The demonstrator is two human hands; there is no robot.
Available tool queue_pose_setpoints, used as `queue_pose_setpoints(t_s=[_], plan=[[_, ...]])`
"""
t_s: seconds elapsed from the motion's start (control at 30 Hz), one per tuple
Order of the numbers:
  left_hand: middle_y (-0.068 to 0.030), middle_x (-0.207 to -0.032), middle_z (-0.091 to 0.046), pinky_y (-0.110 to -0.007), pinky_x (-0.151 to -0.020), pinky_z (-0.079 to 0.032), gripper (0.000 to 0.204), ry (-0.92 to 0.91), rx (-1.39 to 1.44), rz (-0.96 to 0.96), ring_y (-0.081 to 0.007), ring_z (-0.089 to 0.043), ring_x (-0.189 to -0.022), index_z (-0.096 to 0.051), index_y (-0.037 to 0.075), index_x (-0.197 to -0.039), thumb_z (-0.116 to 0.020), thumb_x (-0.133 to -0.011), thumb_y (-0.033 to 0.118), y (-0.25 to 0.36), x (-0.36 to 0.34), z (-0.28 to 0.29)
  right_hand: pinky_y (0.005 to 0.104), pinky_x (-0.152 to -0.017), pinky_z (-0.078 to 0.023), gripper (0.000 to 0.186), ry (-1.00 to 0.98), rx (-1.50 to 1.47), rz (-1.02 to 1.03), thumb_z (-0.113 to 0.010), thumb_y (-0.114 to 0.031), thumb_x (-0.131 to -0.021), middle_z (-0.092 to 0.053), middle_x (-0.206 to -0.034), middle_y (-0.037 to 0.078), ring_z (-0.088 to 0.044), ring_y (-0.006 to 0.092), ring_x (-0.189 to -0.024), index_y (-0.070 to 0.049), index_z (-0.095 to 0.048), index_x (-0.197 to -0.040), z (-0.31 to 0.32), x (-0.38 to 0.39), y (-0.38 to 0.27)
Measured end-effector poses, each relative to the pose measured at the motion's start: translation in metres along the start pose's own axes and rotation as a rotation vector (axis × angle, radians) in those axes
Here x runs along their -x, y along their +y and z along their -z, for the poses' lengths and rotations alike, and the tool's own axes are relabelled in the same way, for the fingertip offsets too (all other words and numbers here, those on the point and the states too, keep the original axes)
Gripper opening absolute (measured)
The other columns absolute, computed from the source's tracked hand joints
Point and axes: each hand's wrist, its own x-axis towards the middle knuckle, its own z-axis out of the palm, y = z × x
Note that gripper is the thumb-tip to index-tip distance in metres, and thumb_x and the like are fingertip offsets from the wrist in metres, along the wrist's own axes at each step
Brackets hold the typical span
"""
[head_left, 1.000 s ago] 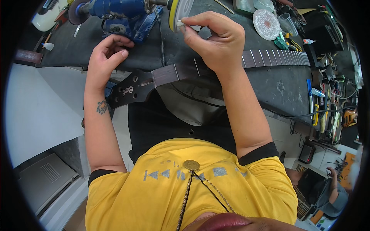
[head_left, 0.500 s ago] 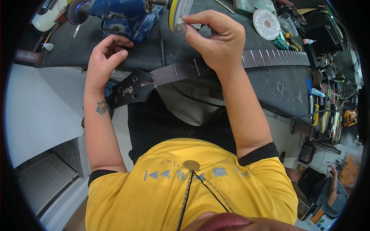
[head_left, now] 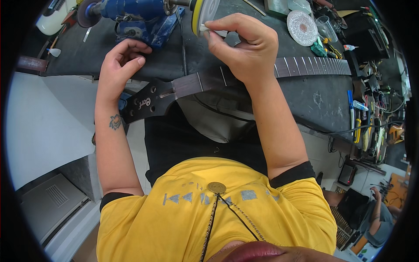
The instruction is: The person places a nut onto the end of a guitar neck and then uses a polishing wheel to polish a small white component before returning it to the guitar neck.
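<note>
While L hand [head_left: 120, 63] stays half-spread, R hand [head_left: 252, 49] still pinches wht pc [head_left: 221, 33] at wheel [head_left: 197, 18]; co-worker [head_left: 379, 229] shifted.

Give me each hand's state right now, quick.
Left hand: open, loosely curled, nothing visible in it.
Right hand: closed, holding a small pale piece by the yellow-edged wheel.

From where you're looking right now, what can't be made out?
All in the head view:
Pale piece: partly hidden by the right hand.
Guitar neck: a middle stretch, hidden by the same hand.
Blue machine and yellow-edged wheel: tops, cut off by the upper edge.
</note>
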Motion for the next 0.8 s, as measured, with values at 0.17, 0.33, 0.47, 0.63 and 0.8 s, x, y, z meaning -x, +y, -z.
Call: queue_pose_setpoints(t_s=[0.17, 0.33, 0.47, 0.63, 0.8], plan=[[-0.0067, -0.119, -0.078, -0.027, -0.090, -0.053, 0.034, 0.035, 0.031, -0.035, -0.0098, -0.063, -0.098, -0.074, -0.001, -0.121, -0.075, -0.091, 0.016, 0.002, 0.000, -0.004, 0.0259, -0.058, -0.054, 0.012, -0.006, 0.000, -0.011, -0.086, 0.000, -0.080, -0.079, -0.083, 0.007, -0.073, 0.0149, -0.069, -0.003, -0.084, -0.092, 0.000, 0.000, -0.001], [-0.0068, -0.119, -0.078, -0.026, -0.090, -0.052, 0.034, 0.035, 0.042, -0.034, -0.0098, -0.063, -0.098, -0.074, -0.001, -0.121, -0.075, -0.091, 0.015, 0.001, 0.000, -0.004, 0.0260, -0.058, -0.054, 0.013, -0.004, -0.007, 0.005, -0.086, -0.001, -0.080, -0.079, -0.083, 0.007, -0.073, 0.0150, -0.070, -0.003, -0.084, -0.092, 0.000, 0.000, 0.001], [-0.0072, -0.119, -0.078, -0.026, -0.091, -0.052, 0.034, 0.032, 0.054, -0.034, -0.0097, -0.063, -0.098, -0.074, -0.002, -0.121, -0.074, -0.091, 0.013, 0.002, 0.000, -0.004, 0.0260, -0.057, -0.053, 0.013, -0.007, -0.003, -0.009, -0.086, -0.001, -0.080, -0.079, -0.083, 0.007, -0.073, 0.0148, -0.069, -0.002, -0.084, -0.093, 0.000, 0.000, 0.000], [-0.0073, -0.119, -0.078, -0.026, -0.091, -0.052, 0.034, 0.026, 0.044, -0.041, -0.0098, -0.063, -0.098, -0.074, -0.002, -0.122, -0.074, -0.091, 0.013, 0.001, 0.000, -0.003, 0.0257, -0.056, -0.053, 0.012, 0.000, -0.004, -0.015, -0.086, -0.001, -0.080, -0.079, -0.082, 0.007, -0.072, 0.0145, -0.068, -0.002, -0.084, -0.092, 0.000, 0.000, -0.001], [-0.0109, -0.126, -0.078, -0.030, -0.102, -0.053, 0.042, 0.003, -0.001, -0.003, -0.0139, -0.066, -0.105, -0.071, -0.002, -0.128, -0.074, -0.092, 0.020, -0.001, 0.001, 0.000, 0.0234, -0.076, -0.057, 0.013, -0.082, 0.049, -0.092, -0.085, 0.005, -0.085, -0.082, -0.092, 0.006, -0.075, 0.0110, -0.083, 0.002, -0.084, -0.098, 0.006, 0.001, -0.009]])
